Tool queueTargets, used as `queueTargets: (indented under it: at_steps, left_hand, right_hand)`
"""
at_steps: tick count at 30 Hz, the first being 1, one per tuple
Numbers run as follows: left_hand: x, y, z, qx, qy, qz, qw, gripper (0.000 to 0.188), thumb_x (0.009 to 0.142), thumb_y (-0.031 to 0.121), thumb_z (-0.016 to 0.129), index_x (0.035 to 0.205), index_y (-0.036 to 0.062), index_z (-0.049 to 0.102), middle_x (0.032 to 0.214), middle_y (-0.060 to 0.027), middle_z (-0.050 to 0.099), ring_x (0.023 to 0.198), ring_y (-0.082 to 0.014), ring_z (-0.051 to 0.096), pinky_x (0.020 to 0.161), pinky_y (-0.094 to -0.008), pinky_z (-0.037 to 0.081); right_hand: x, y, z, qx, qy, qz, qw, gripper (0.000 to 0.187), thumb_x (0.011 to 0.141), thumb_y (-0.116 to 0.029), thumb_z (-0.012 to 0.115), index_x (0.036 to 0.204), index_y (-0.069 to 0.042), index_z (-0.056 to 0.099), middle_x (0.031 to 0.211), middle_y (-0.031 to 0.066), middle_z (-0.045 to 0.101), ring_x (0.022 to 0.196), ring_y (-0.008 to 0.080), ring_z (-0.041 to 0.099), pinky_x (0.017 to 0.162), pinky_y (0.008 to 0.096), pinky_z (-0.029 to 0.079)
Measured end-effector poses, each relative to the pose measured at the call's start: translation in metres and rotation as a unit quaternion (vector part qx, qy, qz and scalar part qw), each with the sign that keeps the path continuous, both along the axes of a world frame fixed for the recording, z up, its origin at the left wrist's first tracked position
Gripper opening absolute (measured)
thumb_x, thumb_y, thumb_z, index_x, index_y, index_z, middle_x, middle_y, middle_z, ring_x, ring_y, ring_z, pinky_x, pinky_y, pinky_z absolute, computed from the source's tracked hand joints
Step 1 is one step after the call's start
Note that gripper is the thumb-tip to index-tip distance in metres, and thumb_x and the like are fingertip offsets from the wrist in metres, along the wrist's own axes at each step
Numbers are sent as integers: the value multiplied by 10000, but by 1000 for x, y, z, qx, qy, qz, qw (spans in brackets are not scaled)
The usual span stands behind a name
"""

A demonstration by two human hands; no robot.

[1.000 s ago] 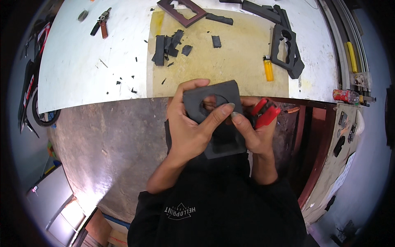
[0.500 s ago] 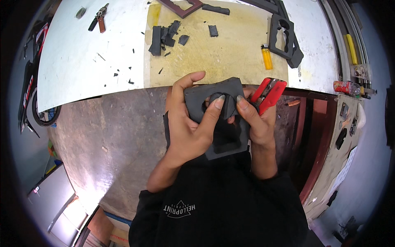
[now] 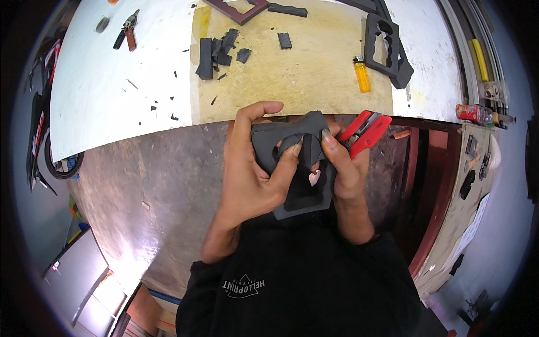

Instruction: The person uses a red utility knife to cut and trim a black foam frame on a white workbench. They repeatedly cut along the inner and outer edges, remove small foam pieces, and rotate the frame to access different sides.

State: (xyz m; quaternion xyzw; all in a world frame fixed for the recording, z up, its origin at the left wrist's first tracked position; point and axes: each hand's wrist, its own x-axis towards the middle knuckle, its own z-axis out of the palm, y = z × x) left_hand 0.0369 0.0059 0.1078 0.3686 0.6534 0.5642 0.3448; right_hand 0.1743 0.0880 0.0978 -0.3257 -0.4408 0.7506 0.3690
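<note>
A dark grey foam frame (image 3: 286,124) with a cut-out opening is held up in front of my chest, short of the table edge. My left hand (image 3: 250,171) grips its left side, thumb pressed into the opening against a curved foam piece (image 3: 291,144). Gripping the right side, my right hand (image 3: 347,168) has its thumb near the frame's edge. A red-handled hand tool (image 3: 366,133), like pliers or snips, is also lodged in that hand; its working end is hidden. Through the opening a pinkish fingertip or scrap shows; which one I cannot tell.
On the table (image 3: 129,84) lie black foam scraps (image 3: 205,59), a yellow lighter (image 3: 362,76), dark foam frames (image 3: 391,48) at the right, a maroon frame (image 3: 241,14) and a brown-handled tool (image 3: 130,36). A plastic bottle (image 3: 473,114) rests by the right edge.
My left thumb has pushed deeper into the opening, and the foam piece there has shifted. A pinkish spot now shows below it. The frame is tilted slightly more.
</note>
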Motion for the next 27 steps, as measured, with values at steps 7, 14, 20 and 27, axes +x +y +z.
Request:
queueTargets:
  at_steps: [7,14,20,27]
  left_hand:
    - [-3,2,-4,-2,-47,-21,999,468,852,-96,656,1268,-38,450,857,-87,652,745,-98,619,687,-222,502]
    - [-2,4,-3,-7,-131,-29,991,456,843,-107,649,1251,-34,457,867,-103,648,731,-105,627,675,-223,502]
    - [-16,8,-11,-13,7,-90,996,452,824,-85,676,1233,-15,497,935,-99,655,757,-109,632,690,-231,496]
    - [-7,17,-11,30,-198,-8,980,323,888,11,712,1190,-31,609,901,-40,683,803,-85,617,731,-230,487]
  right_hand:
    - [-1,-6,-9,-16,-1,-23,1000,152,975,-105,607,958,45,626,774,78,656,618,107,591,559,240,478]
    - [0,-8,-19,-33,-4,-27,999,174,976,-130,609,947,41,617,779,80,651,620,110,592,571,248,486]
    - [-1,22,-31,62,-8,86,994,220,914,-133,697,1010,58,647,826,78,664,721,115,613,657,253,490]
    - [-5,31,-21,107,-91,68,988,189,875,-110,749,953,41,667,834,52,661,766,112,602,695,263,481]
